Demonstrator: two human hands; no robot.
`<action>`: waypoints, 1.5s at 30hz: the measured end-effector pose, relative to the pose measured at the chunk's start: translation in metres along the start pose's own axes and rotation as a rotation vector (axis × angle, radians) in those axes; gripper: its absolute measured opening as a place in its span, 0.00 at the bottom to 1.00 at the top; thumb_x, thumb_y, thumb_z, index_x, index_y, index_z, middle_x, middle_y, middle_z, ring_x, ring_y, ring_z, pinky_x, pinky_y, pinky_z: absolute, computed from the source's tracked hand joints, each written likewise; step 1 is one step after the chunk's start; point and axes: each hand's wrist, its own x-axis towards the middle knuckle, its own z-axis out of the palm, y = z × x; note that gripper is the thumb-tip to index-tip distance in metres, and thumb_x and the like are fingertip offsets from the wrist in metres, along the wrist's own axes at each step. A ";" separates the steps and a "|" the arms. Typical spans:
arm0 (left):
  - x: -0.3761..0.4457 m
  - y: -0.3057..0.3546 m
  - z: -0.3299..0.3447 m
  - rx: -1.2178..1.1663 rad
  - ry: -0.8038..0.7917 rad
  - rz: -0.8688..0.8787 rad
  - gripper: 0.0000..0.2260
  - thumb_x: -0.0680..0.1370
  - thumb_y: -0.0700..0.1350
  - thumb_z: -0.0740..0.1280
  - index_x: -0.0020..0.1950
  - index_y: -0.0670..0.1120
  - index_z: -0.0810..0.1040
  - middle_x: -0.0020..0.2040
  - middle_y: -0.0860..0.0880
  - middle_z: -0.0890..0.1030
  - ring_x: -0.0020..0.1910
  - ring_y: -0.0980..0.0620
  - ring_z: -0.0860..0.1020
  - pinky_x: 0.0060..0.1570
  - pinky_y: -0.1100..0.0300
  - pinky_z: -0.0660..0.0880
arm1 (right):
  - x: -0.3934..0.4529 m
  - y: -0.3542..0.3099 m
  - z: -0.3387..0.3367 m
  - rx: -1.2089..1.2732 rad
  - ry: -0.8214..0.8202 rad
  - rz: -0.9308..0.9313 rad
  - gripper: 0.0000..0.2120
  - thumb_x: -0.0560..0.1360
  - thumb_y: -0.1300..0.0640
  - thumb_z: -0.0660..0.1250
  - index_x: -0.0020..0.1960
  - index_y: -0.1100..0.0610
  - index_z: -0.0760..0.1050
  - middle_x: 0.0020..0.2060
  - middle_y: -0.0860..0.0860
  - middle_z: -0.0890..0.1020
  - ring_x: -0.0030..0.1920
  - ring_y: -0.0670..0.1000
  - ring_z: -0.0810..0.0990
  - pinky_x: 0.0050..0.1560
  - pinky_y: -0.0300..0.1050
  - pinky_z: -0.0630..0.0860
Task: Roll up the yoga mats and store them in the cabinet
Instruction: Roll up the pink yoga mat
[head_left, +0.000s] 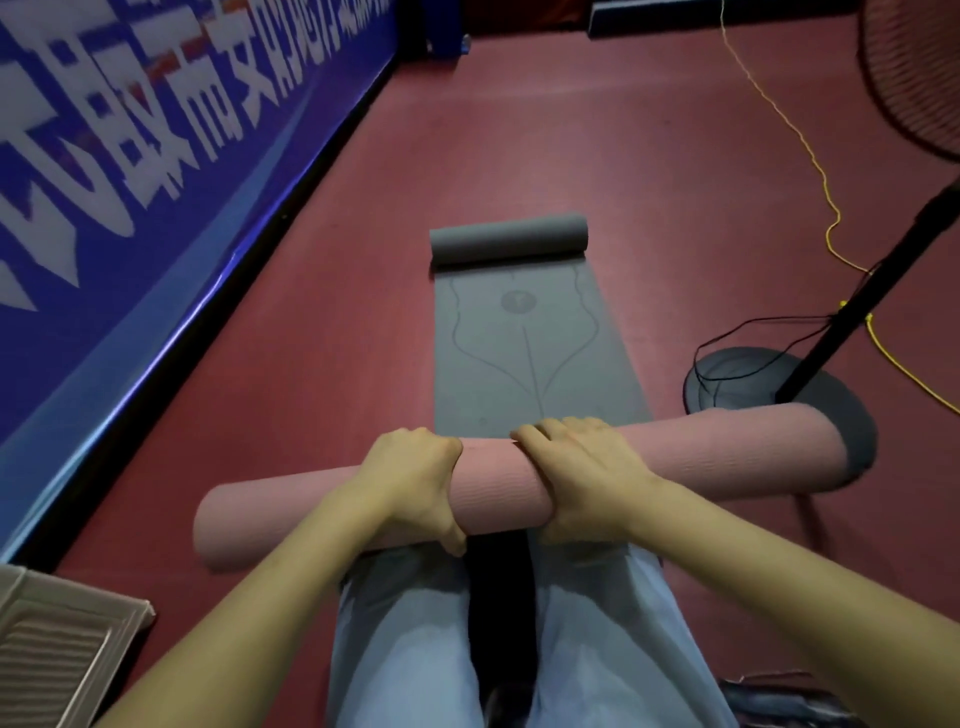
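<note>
A fully rolled pink yoga mat (727, 457) lies crosswise above my knees, tilted up to the right. My left hand (415, 480) and my right hand (582, 475) both wrap around its middle, close together. Beyond it a grey yoga mat (524, 364) lies flat on the red floor, stretching away from me, with its far end curled into a small roll (509, 240). No cabinet is in view.
A blue banner wall (156, 171) runs along the left. A standing fan's round black base (769, 384) and pole (878, 291) are on the right, with black and yellow cables (810, 156) trailing over the floor. A beige ribbed panel (62, 644) sits at the lower left.
</note>
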 end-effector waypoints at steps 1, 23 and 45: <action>0.000 0.000 0.000 0.010 -0.007 0.003 0.37 0.54 0.69 0.77 0.58 0.54 0.77 0.51 0.50 0.84 0.47 0.45 0.82 0.44 0.54 0.78 | -0.002 -0.001 0.005 -0.024 0.010 0.000 0.37 0.56 0.39 0.74 0.61 0.49 0.68 0.51 0.50 0.79 0.50 0.58 0.80 0.48 0.51 0.74; 0.010 -0.006 0.015 -0.105 0.056 -0.075 0.35 0.56 0.67 0.78 0.55 0.52 0.73 0.51 0.50 0.83 0.48 0.42 0.81 0.42 0.52 0.75 | 0.021 0.007 -0.029 0.047 -0.165 0.084 0.36 0.52 0.33 0.75 0.55 0.49 0.75 0.48 0.50 0.83 0.47 0.56 0.83 0.43 0.46 0.78; 0.017 -0.017 0.017 -0.082 0.152 0.046 0.37 0.56 0.63 0.74 0.64 0.58 0.71 0.55 0.55 0.82 0.51 0.46 0.82 0.46 0.53 0.78 | -0.029 0.085 -0.003 -0.072 -0.052 0.119 0.46 0.54 0.36 0.70 0.71 0.46 0.65 0.56 0.47 0.80 0.54 0.55 0.81 0.55 0.51 0.75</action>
